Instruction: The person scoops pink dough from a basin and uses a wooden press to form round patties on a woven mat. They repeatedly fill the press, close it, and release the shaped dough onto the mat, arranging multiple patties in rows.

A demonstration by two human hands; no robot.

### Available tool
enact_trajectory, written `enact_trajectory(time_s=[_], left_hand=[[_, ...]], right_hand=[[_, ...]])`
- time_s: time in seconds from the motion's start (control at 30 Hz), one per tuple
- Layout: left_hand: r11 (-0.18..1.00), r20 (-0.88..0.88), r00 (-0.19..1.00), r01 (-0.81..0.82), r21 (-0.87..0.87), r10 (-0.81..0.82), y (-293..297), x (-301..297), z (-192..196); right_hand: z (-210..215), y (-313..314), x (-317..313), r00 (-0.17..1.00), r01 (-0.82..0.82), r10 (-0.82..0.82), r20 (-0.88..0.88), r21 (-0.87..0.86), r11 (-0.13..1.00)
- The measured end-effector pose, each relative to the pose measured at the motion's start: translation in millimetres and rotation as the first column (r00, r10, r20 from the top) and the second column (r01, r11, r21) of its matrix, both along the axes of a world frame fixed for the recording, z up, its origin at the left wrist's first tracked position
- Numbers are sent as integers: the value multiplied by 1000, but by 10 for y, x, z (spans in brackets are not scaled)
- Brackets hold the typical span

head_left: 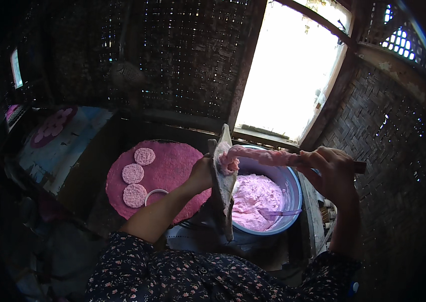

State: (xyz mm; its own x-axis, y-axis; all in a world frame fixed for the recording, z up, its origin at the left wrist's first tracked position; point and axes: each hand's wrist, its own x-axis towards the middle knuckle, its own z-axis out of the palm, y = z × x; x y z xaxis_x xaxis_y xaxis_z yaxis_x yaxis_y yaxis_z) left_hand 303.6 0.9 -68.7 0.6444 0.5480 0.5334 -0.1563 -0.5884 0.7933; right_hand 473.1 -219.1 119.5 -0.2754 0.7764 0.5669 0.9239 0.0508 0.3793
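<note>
My left hand (201,175) grips a worn wooden board (223,201) from behind, holding it almost on edge. A lump of pink batter (230,162) clings to its face. My right hand (329,168) is wrapped round the handle of a wooden stick (271,156), coated in pink batter, whose far end touches the lump. Below them stands a blue basin (297,194) of pink batter (258,194) with a purple spoon (281,213) in it. Left of my left forearm, three pink textured discs (132,173) lie on a round, darker pink mat (173,158), beside a thin pale ring (153,192) partly hidden by the forearm.
A pale blue surface (64,151) at the left bears another dark pink round (47,132) with several lighter discs. Woven walls (183,65) enclose the corner. A bright window (291,75) is beyond the basin. Wooden planks (313,216) run along the basin's right.
</note>
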Motion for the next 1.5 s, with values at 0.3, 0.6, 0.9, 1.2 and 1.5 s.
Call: enact_trajectory(time_s=[0.3, 0.6, 0.9, 1.2, 1.5], left_hand=[[911, -203, 930, -225, 346, 306, -321, 44, 86], [972, -224, 961, -116, 207, 162, -143, 55, -21], [596, 522, 780, 612, -520, -345, 160, 52, -101], [943, 98, 982, 185, -277, -164, 112, 67, -184], [991, 59, 998, 32, -128, -25, 97, 78, -289]], right_hand=[[-31, 215, -68, 998, 55, -64, -5, -443, 895], [-431, 423, -346, 871, -273, 284, 401, -87, 958], [-792, 152, -8, 666, 49, 95, -740, 170, 984], [-1541, 173, -227, 150, -94, -43, -988, -57, 994], [-1585, 359, -275, 809, 76, 198, -553, 433, 898]])
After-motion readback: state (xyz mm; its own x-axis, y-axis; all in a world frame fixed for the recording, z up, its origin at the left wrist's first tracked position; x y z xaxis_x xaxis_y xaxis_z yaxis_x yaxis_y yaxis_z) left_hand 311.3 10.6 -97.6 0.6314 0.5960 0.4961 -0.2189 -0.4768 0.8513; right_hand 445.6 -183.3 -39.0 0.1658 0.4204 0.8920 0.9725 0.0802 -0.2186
